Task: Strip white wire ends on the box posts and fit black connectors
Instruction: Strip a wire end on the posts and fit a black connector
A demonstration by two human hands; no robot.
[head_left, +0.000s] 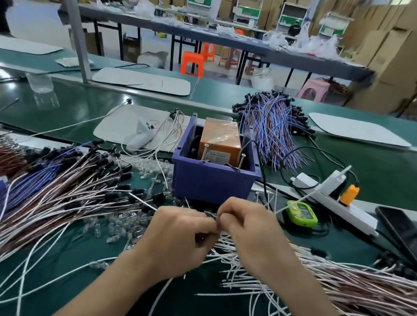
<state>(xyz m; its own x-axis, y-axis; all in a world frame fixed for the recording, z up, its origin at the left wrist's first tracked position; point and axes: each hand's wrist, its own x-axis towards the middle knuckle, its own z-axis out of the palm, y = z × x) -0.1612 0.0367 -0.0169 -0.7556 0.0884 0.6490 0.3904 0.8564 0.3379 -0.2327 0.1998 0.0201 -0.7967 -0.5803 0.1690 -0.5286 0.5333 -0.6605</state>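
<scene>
Low in the middle of the frame, the left hand and right hand meet with curled fingers, together pinching a white wire end. Whether a connector is on it is too small to tell. Just above stands the blue box, holding an orange unit with two upright posts. Loose white wires spread across the green table at lower right. Black-tipped wires are heaped at left, and a power strip lies at right.
</scene>
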